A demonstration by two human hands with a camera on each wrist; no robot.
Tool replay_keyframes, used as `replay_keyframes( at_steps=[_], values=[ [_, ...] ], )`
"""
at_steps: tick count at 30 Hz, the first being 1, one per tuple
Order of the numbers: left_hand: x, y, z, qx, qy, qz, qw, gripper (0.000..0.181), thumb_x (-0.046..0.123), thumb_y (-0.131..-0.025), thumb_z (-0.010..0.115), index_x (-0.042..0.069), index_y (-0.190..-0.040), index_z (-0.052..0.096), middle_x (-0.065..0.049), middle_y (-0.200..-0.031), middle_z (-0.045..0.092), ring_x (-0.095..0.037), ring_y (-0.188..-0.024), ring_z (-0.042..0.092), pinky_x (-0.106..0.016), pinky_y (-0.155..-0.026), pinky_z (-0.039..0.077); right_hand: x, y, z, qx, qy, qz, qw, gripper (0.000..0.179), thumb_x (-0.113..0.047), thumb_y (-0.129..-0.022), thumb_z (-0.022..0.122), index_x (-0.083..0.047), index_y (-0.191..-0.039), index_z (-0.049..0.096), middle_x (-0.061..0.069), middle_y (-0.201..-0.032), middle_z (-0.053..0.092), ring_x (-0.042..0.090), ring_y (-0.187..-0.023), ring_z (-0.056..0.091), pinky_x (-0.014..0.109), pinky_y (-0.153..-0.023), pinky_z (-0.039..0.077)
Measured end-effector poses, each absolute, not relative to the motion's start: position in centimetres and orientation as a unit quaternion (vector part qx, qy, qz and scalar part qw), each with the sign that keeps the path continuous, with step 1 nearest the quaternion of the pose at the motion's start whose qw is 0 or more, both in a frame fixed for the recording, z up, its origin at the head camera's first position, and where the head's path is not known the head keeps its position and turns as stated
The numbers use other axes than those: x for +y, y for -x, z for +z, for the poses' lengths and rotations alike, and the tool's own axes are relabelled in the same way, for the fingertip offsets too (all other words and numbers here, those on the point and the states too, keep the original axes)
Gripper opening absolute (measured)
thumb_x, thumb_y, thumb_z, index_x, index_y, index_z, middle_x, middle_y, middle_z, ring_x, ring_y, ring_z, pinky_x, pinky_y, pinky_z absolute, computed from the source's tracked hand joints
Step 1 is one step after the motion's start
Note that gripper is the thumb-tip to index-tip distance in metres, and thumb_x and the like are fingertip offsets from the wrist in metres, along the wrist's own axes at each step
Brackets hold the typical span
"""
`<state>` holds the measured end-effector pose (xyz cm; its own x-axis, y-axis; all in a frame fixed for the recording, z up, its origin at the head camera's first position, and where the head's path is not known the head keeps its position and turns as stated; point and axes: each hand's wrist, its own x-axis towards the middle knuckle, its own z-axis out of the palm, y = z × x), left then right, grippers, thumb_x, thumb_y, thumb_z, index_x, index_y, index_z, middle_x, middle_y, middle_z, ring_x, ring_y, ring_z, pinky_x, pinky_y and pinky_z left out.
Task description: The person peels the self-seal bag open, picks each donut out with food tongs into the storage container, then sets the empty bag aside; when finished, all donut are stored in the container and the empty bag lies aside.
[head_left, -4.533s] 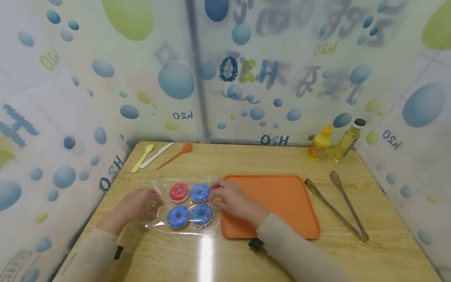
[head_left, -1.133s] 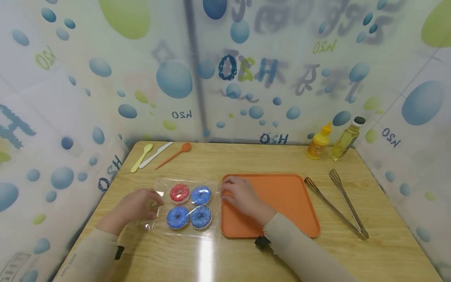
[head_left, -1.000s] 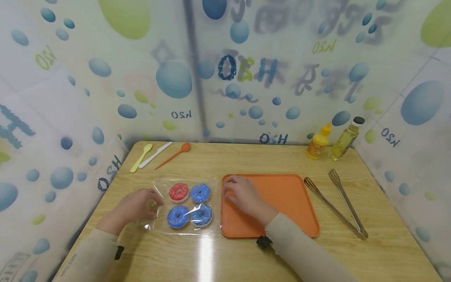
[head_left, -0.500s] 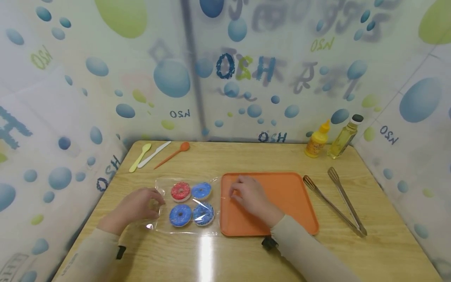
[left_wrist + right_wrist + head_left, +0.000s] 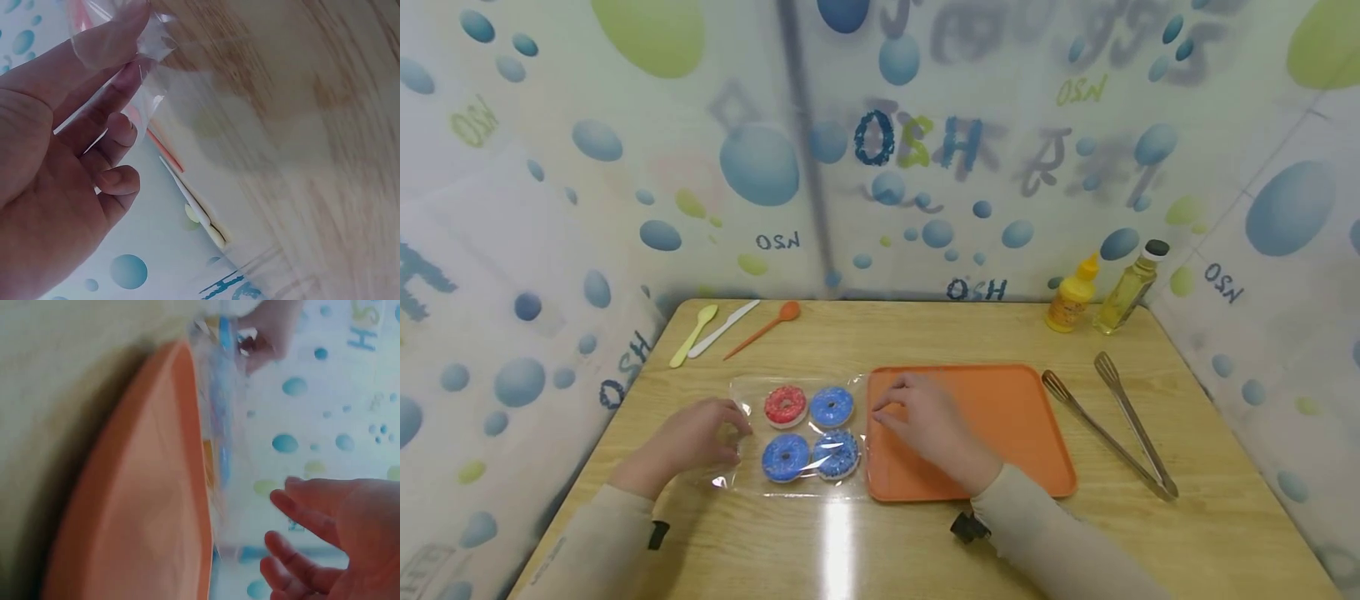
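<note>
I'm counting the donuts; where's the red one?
In the head view, left of centre: the red donut sits in the clear bag, beyond a blue donut.

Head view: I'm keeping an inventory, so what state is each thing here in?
Clear bag: lying down; sealed or unsealed, can't tell
Four donuts: inside the bag
Tray: lying flat
Left hand: pinching the bag
Right hand: over the tray, holding nothing
Tongs: lying down, arms spread
Yellow bottle: upright
Tall bottle: upright, dark cap on
Yellow spoon: lying down
White knife: lying down
Orange spoon: lying down
</note>
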<state>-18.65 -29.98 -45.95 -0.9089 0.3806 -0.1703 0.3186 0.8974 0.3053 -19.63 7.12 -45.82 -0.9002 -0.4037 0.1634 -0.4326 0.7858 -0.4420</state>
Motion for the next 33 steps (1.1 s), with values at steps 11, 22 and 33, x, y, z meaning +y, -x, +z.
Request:
replay_keyframes(
  at_steps=[11,22,33],
  values=[
    [-28.0,18.9,-45.0,0.974,-0.154,0.135,0.099,0.015,0.015,-0.087,0.081,0.014,-0.102,0.078,-0.001,-0.103,0.075,-0.029,-0.104,0.071,-0.052,-0.092,0.057,6.8,18.9,-47.1,-0.955,-0.193,0.227,-0.003,0.027,-0.040,-0.087,0.083,-0.024,-0.109,0.082,-0.003,-0.093,0.054,0.014,-0.084,0.044,0.026,-0.068,0.038],
    [-23.9,20.2,-45.4,0.957,-0.222,0.188,0.025,0.021,0.027,-0.085,0.086,0.016,-0.103,0.080,0.001,-0.100,0.070,-0.018,-0.090,0.065,-0.043,-0.084,0.056,6.7,19.0,-48.3,-0.958,-0.197,0.207,-0.038,0.047,-0.043,-0.083,0.086,-0.023,-0.124,0.077,0.003,-0.103,0.055,0.018,-0.091,0.044,0.029,-0.071,0.041],
    [-22.9,21.1,-46.2,0.936,-0.267,0.228,0.025,0.029,0.029,-0.081,0.089,0.018,-0.106,0.081,0.004,-0.101,0.068,-0.015,-0.089,0.063,-0.033,-0.080,0.053,6.3,18.9,-48.6,-0.955,-0.192,0.219,-0.045,0.050,-0.043,-0.081,0.088,-0.025,-0.126,0.076,0.003,-0.104,0.054,0.019,-0.093,0.043,0.030,-0.074,0.041]
  ],
)
